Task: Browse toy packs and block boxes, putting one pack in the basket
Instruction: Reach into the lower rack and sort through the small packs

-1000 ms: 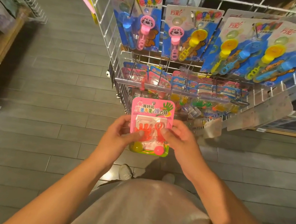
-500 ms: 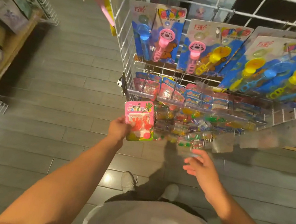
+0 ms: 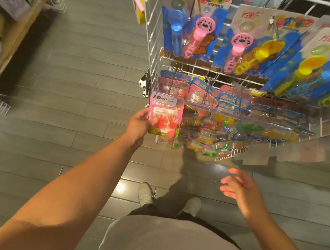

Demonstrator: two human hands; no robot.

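My right hand point(image 3: 241, 192) let go a sec ago, now loose & empty lower right. Left hand point(image 3: 139, 124) alone pinches the pink carded toy pack point(image 3: 165, 116), centre frame, back up at the white wire rack point(image 3: 153, 67). Prob re-hanging it; no basket in view.

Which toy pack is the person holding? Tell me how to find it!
Find the white wire rack hung with big blue bubble-wand cards. Go down to its lower left corner, where the left hand holds up a small pink pack. Unlike the packs hanging beside it, this one is gripped in fingers, shows red hand-shaped toys, and sits just under a white price tag.
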